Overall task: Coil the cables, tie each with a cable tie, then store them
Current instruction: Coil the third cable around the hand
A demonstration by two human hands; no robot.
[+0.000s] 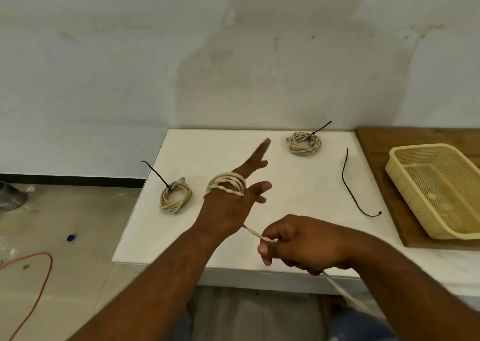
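Beige twisted cable (228, 183) looped round left hand (228, 210), grip released | right hand (304, 244) grip pinching cable

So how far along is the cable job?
Done: the near coil and far coil lie tied on the table. In hand: the third cable is partly wound round the fingers of the left hand, while the right hand pinches its free length, which trails off the table edge. Left: finish winding, tie it with the loose tie, then store all three. The basket looks empty.
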